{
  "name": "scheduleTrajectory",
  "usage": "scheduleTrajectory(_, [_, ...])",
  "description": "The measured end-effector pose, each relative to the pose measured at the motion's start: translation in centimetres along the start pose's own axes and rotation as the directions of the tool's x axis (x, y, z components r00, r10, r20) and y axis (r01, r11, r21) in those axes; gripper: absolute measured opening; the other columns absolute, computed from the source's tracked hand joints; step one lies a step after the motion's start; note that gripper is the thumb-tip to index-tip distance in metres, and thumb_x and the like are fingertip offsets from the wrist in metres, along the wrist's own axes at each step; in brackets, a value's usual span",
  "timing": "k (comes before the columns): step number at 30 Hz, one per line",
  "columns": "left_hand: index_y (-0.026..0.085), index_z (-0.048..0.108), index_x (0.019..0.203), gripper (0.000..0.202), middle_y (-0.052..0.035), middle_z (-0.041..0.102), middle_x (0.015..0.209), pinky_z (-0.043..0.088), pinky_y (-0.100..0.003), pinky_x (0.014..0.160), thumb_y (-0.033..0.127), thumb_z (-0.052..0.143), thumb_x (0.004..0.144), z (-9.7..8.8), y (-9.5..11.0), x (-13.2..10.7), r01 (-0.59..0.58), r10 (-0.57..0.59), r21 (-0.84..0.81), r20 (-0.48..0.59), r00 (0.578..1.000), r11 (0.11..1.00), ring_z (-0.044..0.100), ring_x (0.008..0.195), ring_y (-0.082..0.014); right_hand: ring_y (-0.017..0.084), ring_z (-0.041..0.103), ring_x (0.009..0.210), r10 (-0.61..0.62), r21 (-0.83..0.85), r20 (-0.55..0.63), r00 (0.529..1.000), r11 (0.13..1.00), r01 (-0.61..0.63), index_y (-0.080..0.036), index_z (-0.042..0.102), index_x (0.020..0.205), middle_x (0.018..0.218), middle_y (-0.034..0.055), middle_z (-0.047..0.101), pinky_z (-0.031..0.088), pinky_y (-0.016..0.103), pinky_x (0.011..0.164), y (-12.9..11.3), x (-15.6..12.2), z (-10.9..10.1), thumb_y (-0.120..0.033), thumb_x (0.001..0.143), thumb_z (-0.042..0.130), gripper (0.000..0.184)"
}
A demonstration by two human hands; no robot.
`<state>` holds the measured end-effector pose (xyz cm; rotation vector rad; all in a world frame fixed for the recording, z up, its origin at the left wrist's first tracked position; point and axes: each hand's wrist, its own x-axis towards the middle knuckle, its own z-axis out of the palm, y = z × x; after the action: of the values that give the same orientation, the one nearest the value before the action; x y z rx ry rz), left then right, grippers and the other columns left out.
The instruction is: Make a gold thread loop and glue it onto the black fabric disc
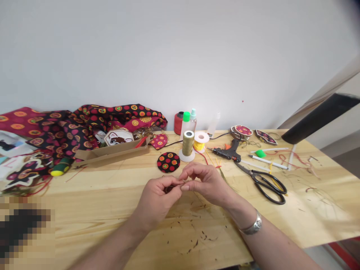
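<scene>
Both hands meet over the middle of the wooden table (107,210), fingertips together. My left hand (157,198) is closed, its thumb and fingers pinching something small and dark that they mostly hide. My right hand (206,183) pinches at the same spot; whether it grips the same piece or a fine thread cannot be made out. Just beyond the fingers lies a round black patterned fabric disc (168,162). Behind the right hand stand an olive thread spool (188,144) and a spool of yellow cord (199,145).
Black-handled scissors (271,185) and a glue gun (230,152) lie to the right. A cardboard box (112,153) and bunched patterned fabric (84,127) fill the left back. Bottles (185,123) stand by the wall. Dark scraps (197,242) litter the front. A black cylinder (317,118) juts in at right.
</scene>
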<state>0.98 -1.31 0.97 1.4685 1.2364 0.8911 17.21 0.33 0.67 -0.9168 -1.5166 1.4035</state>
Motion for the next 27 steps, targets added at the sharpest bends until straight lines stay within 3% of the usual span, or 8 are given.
scheduleTrajectory(12, [0.016,0.067,0.062,0.012,0.0033,0.052,0.053,0.034,-0.020,0.048,0.023,0.059,0.068,0.28,0.10,-0.36,-0.025,0.028,0.046,-0.074,0.997,0.999,0.041,0.050,-0.0094,0.009,0.053,0.066,-0.032,0.036,-0.050,0.998,0.999,0.034,-0.021,0.070,0.069,0.071,-0.0021,0.059,0.043,0.025,0.065,0.07,0.04,0.09,-0.021,0.068,0.074,0.004])
scheduleTrajectory(19, [0.016,0.065,0.062,0.014,0.0048,0.049,0.051,0.033,-0.018,0.043,0.025,0.057,0.070,0.32,-0.24,-0.35,-0.048,0.058,0.086,-0.117,0.991,0.995,0.039,0.046,-0.0077,0.012,0.057,0.070,-0.201,-0.200,-0.152,0.968,0.965,0.169,-0.021,0.070,0.068,0.071,-0.0003,0.061,0.047,0.028,0.069,0.17,0.00,0.31,-0.016,0.069,0.073,0.006])
scheduleTrajectory(23, [0.016,0.065,0.062,0.013,0.0040,0.052,0.053,0.035,-0.018,0.044,0.019,0.055,0.071,0.32,-0.49,-0.44,-0.153,0.187,0.198,-0.163,0.969,0.968,0.044,0.047,-0.0082,0.013,0.057,0.072,-0.288,-0.315,-0.160,0.944,0.921,0.228,-0.021,0.069,0.068,0.071,0.0003,0.061,0.047,0.029,0.069,0.00,-0.19,0.63,-0.013,0.070,0.071,0.008])
scheduleTrajectory(27, [0.016,0.066,0.065,0.014,0.0016,0.059,0.057,0.040,-0.019,0.048,0.014,0.054,0.073,0.40,-0.73,-0.54,-0.282,0.359,0.352,-0.175,0.917,0.893,0.051,0.051,-0.0098,0.012,0.056,0.069,-0.273,-0.325,-0.169,0.947,0.923,0.208,-0.020,0.067,0.067,0.069,-0.0004,0.061,0.047,0.028,0.067,-0.09,-0.34,0.78,-0.012,0.070,0.070,0.009])
